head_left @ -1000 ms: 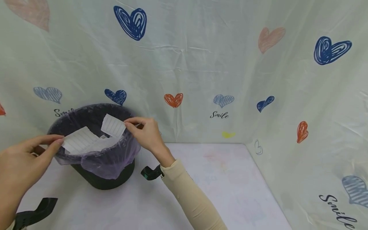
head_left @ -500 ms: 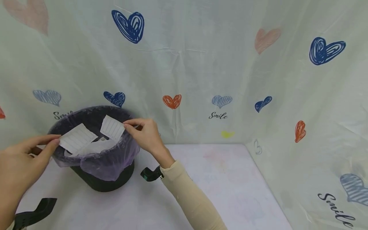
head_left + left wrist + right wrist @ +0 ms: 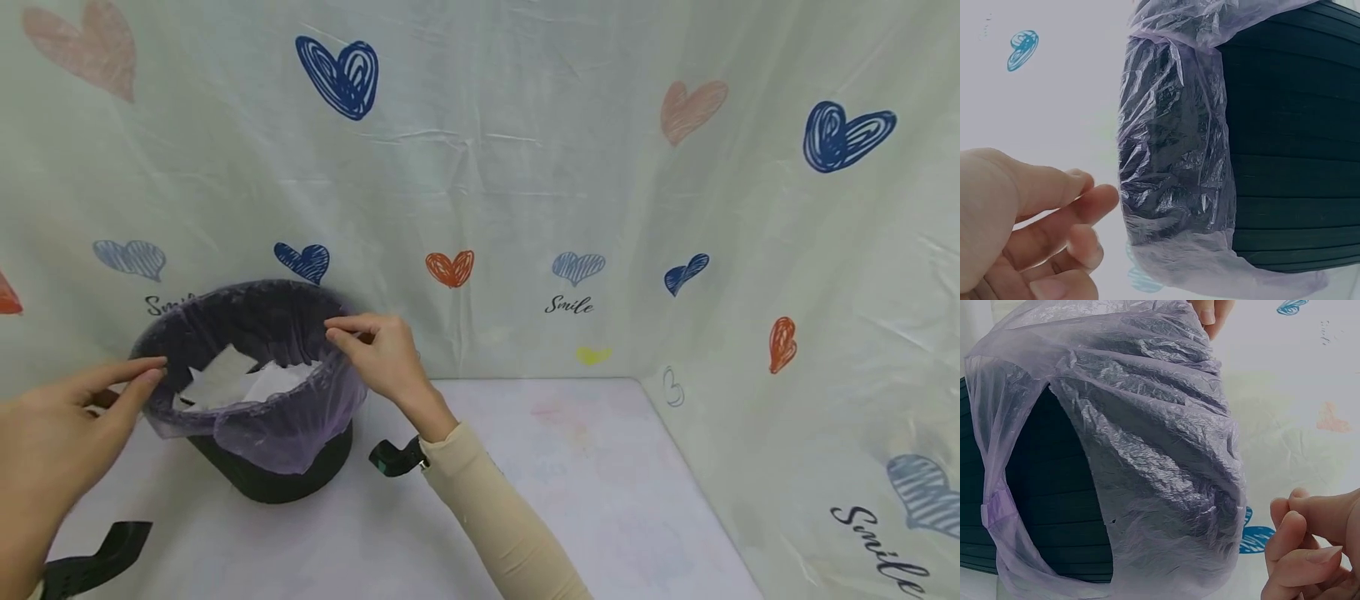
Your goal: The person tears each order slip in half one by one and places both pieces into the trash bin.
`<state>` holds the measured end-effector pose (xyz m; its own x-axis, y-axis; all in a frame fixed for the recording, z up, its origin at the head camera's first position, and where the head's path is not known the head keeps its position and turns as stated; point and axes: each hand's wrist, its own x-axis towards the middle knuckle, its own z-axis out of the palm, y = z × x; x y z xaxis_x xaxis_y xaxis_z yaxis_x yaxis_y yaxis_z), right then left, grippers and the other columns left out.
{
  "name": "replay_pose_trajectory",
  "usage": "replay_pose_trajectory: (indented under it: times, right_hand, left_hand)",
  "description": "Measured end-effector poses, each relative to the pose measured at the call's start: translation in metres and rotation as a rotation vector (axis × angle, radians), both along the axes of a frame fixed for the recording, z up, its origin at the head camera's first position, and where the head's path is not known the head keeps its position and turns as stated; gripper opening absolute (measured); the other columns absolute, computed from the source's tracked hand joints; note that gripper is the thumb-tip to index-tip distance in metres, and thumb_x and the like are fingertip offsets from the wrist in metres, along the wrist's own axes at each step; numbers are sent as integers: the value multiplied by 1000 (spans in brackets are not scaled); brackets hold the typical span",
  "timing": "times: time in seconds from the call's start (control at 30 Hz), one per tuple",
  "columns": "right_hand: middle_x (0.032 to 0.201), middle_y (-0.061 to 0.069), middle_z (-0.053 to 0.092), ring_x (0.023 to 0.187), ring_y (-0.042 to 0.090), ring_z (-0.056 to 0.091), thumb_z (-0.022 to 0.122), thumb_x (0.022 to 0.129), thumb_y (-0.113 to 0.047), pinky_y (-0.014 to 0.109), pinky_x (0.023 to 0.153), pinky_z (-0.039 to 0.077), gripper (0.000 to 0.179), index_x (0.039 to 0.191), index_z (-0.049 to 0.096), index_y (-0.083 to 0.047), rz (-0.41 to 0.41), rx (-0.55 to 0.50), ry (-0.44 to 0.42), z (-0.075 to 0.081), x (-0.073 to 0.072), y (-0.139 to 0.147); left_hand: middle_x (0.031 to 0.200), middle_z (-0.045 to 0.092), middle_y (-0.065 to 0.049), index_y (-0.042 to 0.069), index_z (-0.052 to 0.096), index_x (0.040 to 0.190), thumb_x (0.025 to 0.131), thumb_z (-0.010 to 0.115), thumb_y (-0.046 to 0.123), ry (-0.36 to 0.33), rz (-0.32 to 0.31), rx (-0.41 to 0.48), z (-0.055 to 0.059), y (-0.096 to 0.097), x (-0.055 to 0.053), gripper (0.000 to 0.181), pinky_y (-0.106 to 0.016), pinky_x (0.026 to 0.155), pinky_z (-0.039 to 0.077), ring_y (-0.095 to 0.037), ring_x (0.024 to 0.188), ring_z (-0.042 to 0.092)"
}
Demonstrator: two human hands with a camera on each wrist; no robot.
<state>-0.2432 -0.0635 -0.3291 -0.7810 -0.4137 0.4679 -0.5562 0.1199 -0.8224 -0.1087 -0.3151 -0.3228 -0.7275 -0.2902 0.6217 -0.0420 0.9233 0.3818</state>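
Observation:
A dark bin (image 3: pixel 270 475) lined with a translucent purple bag (image 3: pixel 277 433) stands on the white tabletop by the wall. Inside it lie several torn white paper pieces (image 3: pixel 225 375). At the bin's left rim is my left hand (image 3: pixel 75 433), thumb and forefinger close together with nothing between them. My right hand (image 3: pixel 386 354) hovers over the right rim, its fingertips likewise bare. In the left wrist view, the left fingertips come right up to the bag (image 3: pixel 1172 144). The right wrist view has the right hand (image 3: pixel 1313 547) a little apart from the bag.
A pale curtain (image 3: pixel 510 167) printed with hearts and "Smile" hangs behind and to the right. The white tabletop (image 3: pixel 592 483) extends right of the bin. A black wrist camera mount (image 3: pixel 397 458) juts from the right wrist, another (image 3: pixel 101 558) from the left.
Both hands have let go of the lined paper pieces, which have dropped into the bin onto the other paper. The hands stay nearly in place; the view has shifted slightly.

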Motion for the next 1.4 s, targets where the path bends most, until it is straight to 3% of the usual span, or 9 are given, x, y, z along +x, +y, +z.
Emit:
replay_pose_trajectory:
  times: [0.07, 0.13, 0.23, 0.37, 0.53, 0.77, 0.97, 1.1, 1.4]
  right_hand:
    - [102, 11, 79, 64, 2, 56, 68, 100, -13, 16, 56, 45, 20, 115, 78, -4, 7, -4, -9, -1, 0, 1]
    - [99, 10, 79, 66, 2, 58, 67, 101, -14, 16, 57, 46, 21, 116, 78, -5, 10, -14, -14, -3, 0, 3]
    - [100, 11, 79, 70, 5, 61, 65, 102, -15, 17, 59, 47, 21, 117, 76, -5, 16, -50, -28, -3, 2, 8]
    - [101, 14, 76, 74, 16, 66, 64, 102, -14, 18, 62, 51, 23, 120, 74, -3, 14, -95, -46, -7, 7, 18]
    - [100, 15, 76, 75, 21, 68, 65, 101, -15, 21, 65, 56, 25, 123, 72, -4, -10, -101, -84, -20, 13, 35]
    - [101, 16, 76, 79, 30, 68, 65, 102, -19, 20, 63, 50, 26, 124, 71, -8, -69, -70, -130, -49, 18, 59]
    - [99, 10, 78, 76, 13, 68, 67, 100, -17, 21, 62, 52, 24, 123, 72, -11, -152, -40, -134, -69, 19, 78]
    - [98, 11, 78, 79, 16, 71, 68, 99, -16, 21, 65, 54, 24, 122, 72, -9, -189, -39, -144, -80, 20, 88]
    - [100, 8, 77, 88, 17, 72, 69, 99, -22, 28, 79, 58, 23, 119, 74, -12, -262, 9, -194, -107, 27, 107]
  left_hand:
    - [94, 67, -39, -10, 71, 115, 100, 66, 12, -11, -11, -13, -1, 1, 2, 27, -19, 39, 26, -50, 67, 61]
    - [99, 67, -39, -9, 71, 115, 99, 67, 12, -4, -44, -3, -2, 2, 4, 26, -16, 41, 27, -53, 73, 62]
    - [100, 68, -36, -6, 73, 113, 97, 70, 10, 29, -101, 26, -3, 6, 6, 23, -10, 48, 30, -8, 70, 64]
    - [90, 72, -30, -5, 76, 107, 89, 77, 2, 131, -207, 46, -1, 16, 9, 20, -3, 56, 33, 34, 75, 30]
    - [76, 73, -19, -1, 79, 100, 82, 82, 0, 188, -316, 44, -2, 36, 13, 18, -4, 55, 38, 28, 67, 40]
    - [84, 65, 34, 13, 81, 101, 81, 84, 2, 150, -426, 146, -13, 61, 24, 23, -6, 57, 43, 17, 62, 54]
    - [89, 73, 17, 17, 80, 103, 81, 84, 1, 121, -517, 188, -23, 84, 19, 28, -6, 64, 48, 13, 71, 59]
    - [89, 75, 10, 17, 79, 103, 83, 83, 0, 98, -586, 211, -31, 103, 12, 27, -8, 65, 50, 7, 75, 62]
    - [101, 75, 8, 17, 77, 110, 85, 85, 9, -46, -613, 274, -72, 149, -8, 27, -22, 63, 54, -4, 83, 64]
